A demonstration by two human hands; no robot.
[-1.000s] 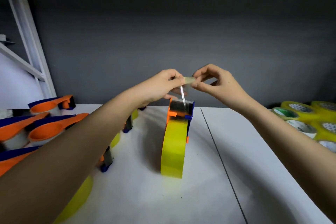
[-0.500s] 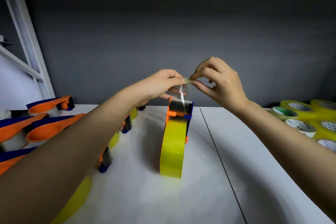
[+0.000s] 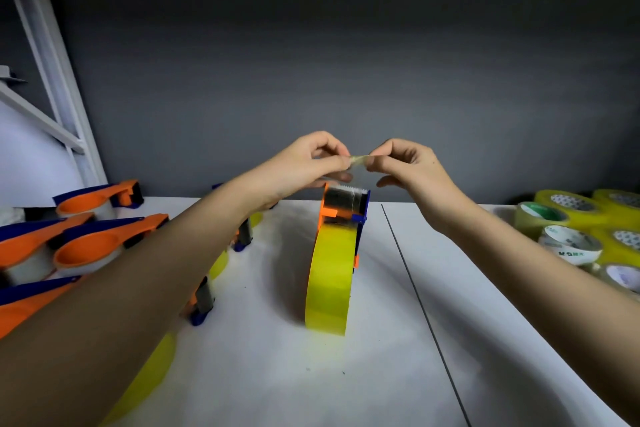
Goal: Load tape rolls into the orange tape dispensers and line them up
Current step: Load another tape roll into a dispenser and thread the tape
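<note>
An orange and blue dispenser (image 3: 344, 206) stands upright at the table's middle with a yellow tape roll (image 3: 330, 274) loaded in it. Just above its toothed cutter, my left hand (image 3: 308, 163) and my right hand (image 3: 408, 166) pinch the two ends of a small piece of clear tape (image 3: 359, 160) between them. The piece looks separate from the dispenser. Two more loaded dispensers stand to the left, one (image 3: 202, 302) near and one (image 3: 244, 236) farther back, both partly hidden by my left forearm.
Several empty orange dispensers (image 3: 100, 246) lie piled at the left edge. Loose tape rolls (image 3: 571, 246), yellow and clear, crowd the right edge. A white frame (image 3: 52, 55) leans at the back left. A seam (image 3: 422, 308) runs across the white table (image 3: 270, 374).
The strip that ran from the cutter up to my fingers is gone; the small piece is now held level. My hands have moved slightly apart.
</note>
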